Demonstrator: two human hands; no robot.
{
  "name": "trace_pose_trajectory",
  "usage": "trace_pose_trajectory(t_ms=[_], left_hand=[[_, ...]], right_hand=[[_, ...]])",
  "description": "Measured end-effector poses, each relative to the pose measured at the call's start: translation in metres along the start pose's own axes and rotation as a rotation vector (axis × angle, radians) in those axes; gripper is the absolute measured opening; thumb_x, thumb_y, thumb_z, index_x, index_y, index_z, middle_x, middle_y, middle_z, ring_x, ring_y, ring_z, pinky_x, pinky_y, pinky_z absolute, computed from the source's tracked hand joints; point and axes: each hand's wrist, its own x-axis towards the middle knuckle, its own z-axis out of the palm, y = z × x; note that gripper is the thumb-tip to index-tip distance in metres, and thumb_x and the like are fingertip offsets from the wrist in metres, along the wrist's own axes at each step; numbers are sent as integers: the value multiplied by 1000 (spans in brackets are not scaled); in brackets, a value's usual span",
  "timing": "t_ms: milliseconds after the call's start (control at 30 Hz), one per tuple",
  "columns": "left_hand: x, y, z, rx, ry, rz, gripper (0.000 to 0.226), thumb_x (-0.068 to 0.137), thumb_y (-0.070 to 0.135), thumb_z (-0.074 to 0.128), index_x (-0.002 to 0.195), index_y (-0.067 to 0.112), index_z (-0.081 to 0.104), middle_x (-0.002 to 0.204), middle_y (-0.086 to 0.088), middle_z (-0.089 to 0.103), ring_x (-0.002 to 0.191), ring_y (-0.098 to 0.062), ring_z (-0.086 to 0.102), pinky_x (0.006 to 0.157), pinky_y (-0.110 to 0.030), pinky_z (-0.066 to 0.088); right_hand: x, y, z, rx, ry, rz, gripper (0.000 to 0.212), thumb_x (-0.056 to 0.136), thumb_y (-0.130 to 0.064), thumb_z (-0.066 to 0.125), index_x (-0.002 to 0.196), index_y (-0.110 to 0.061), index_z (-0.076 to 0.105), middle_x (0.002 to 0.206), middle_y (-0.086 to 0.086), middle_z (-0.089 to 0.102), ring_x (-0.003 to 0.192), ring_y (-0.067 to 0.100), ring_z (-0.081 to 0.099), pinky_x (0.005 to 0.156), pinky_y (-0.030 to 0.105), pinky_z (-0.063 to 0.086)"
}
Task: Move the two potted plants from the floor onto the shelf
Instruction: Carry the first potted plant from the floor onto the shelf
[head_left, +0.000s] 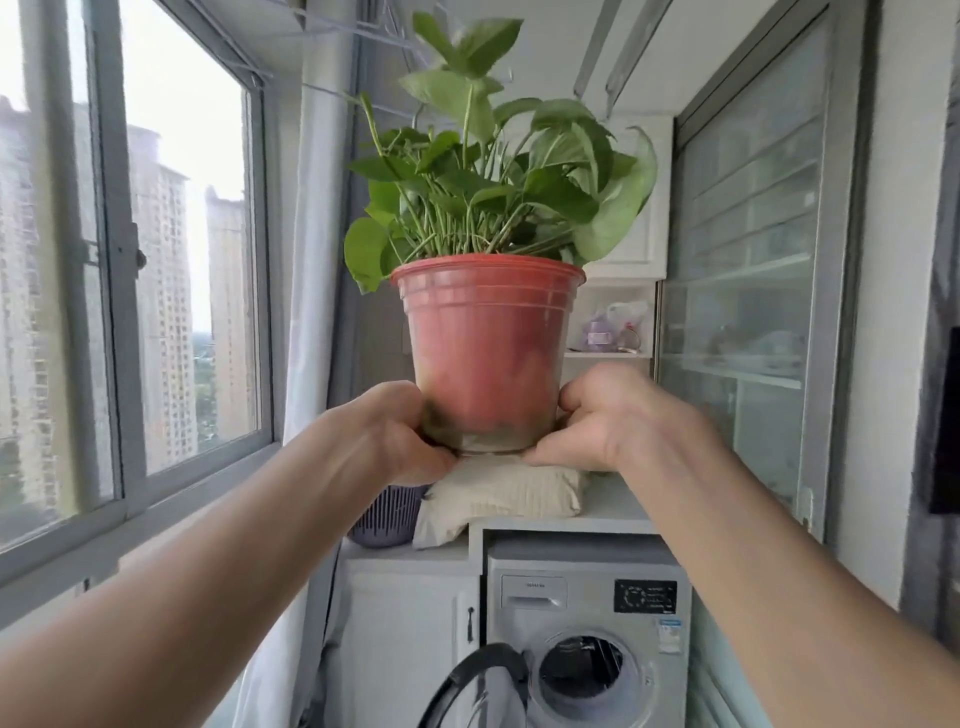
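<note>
You've got the red potted plant (485, 358) up at chest height, out over the washing machine (587, 639). Your left hand (395, 431) and right hand (597, 415) each curl round the pot's base from opposite sides, thumbs tucked underneath. I'd say that's to bear its weight and keep it upright. A cushion (498, 499) lies on the counter (613, 512) below.

upright red potted plant (485, 353), leafy, mid-air

Potted plant (488, 332) above pillow (498, 493), washing machine (587, 644).
</note>
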Motion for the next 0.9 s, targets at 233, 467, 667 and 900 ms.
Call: trace_pose_trajectory(t_ms=[233, 467, 667, 900], left_hand=[[78, 16, 23, 44, -5, 17, 43, 96, -3, 28, 116, -4, 66, 111, -25, 70, 97, -41, 70, 64, -60, 58], [145, 46, 72, 10, -4, 108, 47, 93, -5, 25, 121, -4, 63, 119, -24, 68, 106, -40, 68, 79, -60, 57], [217, 46, 98, 14, 48, 127, 43, 95, -3, 29, 117, -4, 66, 115, -24, 69, 103, -39, 69, 91, -53, 55], [297, 48, 106, 32, 113, 90, 48, 92, -8, 25, 118, -4, 66, 116, -21, 69, 104, -34, 68, 80, -50, 56]], right_hand=[[91, -40, -16, -14, -11, 40, 43, 101, -10, 18, 100, 7, 58, 91, 27, 64, 77, 39, 60, 58, 61, 45], [167, -104, -23, -30, -77, -16, 41, 100, -10, 18, 118, 3, 52, 105, 27, 62, 87, 42, 60, 62, 65, 45], [235, -138, -47, -84, -56, 0, 36, 98, -7, 21, 119, 7, 47, 94, 28, 61, 76, 42, 59, 57, 65, 44], [309, -146, -65, -88, 27, 62, 41, 98, -8, 22, 127, 6, 48, 111, 27, 61, 82, 43, 59, 58, 63, 47]])
